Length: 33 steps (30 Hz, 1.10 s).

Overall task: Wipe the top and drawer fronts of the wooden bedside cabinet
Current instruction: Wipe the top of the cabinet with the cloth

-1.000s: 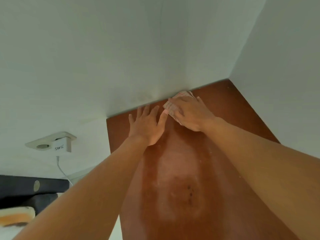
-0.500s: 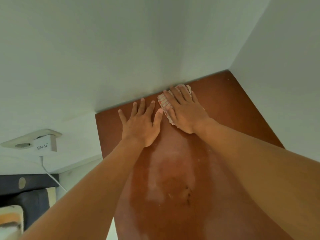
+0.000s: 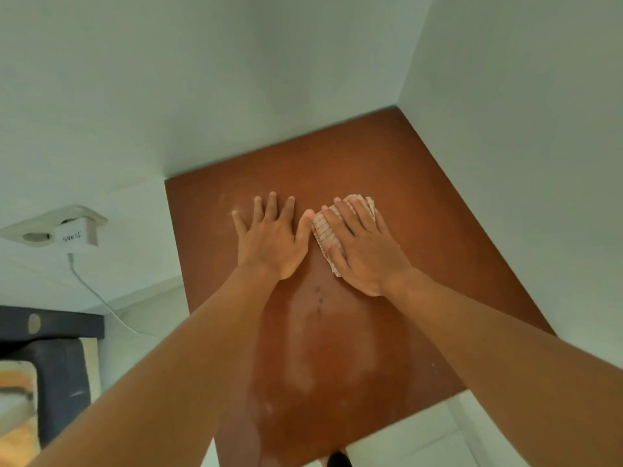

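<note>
Two hands lie flat on the top of the wooden cabinet (image 3: 421,230), side by side near its middle. Your right hand (image 3: 365,254) presses a folded checked cloth (image 3: 323,232) onto the wood, fingers (image 3: 344,214) stretched out and spread over it rather than curled round it. The cloth's long axis runs from its near end by your right thumb away toward the back wall, tilted a little to the right, the same way your fingers point; its far end peeks out past your fingertips. Your left hand (image 3: 271,239) rests palm down and bare just beside the cloth, fingers open and splayed, its thumb touching the cloth's left edge.

The cabinet top sits in a corner: a white wall (image 3: 236,79) meets its far edge and another white wall (image 3: 522,129) runs along its right edge. Pale dusty streaks and a few dark specks (image 3: 318,299) mark the wood nearer you. To the left, well apart from the cabinet, a wall socket (image 3: 37,230) holds a white plug adapter (image 3: 77,236) with a cable (image 3: 97,298) trailing down. Bare wood lies open ahead of the cloth up to the far wall, to its right as far as the side wall, and toward the near edge; the left edge drops off freely. You cannot see the drawer fronts from this view.
</note>
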Available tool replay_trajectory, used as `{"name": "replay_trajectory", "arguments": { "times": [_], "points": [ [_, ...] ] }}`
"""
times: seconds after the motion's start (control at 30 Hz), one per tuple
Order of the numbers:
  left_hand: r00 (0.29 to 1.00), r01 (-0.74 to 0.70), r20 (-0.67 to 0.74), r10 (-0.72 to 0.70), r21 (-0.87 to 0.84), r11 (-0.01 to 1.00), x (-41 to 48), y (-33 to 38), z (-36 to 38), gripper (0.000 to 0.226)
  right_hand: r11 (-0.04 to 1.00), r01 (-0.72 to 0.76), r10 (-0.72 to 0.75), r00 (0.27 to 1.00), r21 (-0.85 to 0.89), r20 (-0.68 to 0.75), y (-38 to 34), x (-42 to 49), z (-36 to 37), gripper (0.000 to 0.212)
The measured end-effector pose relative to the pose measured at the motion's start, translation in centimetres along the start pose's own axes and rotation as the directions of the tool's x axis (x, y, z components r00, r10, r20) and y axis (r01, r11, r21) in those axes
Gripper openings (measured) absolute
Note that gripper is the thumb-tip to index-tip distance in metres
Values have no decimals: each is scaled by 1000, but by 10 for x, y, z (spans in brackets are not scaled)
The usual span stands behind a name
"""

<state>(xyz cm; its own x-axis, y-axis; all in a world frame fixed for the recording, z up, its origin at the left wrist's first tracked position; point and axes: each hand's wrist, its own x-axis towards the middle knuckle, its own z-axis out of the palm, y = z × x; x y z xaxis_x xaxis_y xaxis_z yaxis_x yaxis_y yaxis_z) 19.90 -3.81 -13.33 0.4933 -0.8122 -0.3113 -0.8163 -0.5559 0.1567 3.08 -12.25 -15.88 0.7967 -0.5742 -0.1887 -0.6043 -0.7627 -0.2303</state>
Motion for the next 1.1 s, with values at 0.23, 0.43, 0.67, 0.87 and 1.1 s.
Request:
{"name": "replay_trajectory", "arguments": {
  "times": [0.23,0.43,0.67,0.87,1.1],
  "points": [
    [999,-32,20,33,-34,999,-104,34,32,78,999,29,-30,999,-39,-12,7,-135,27,74],
    [999,-39,23,41,-106,994,-176,51,53,76,1000,24,-24,998,-4,-55,11,-231,51,68],
    [999,-22,-35,17,-141,990,-221,47,60,73,994,28,-42,991,-105,-130,10,-288,69,67],
    [996,0,-84,-15,-185,983,-231,38,52,69,998,25,-33,990,-57,-139,21,-358,82,75],
    [969,1,-245,-15,-59,998,-221,14,33,34,995,90,-96,940,-35,-327,25,-314,51,57]
  ]
}}
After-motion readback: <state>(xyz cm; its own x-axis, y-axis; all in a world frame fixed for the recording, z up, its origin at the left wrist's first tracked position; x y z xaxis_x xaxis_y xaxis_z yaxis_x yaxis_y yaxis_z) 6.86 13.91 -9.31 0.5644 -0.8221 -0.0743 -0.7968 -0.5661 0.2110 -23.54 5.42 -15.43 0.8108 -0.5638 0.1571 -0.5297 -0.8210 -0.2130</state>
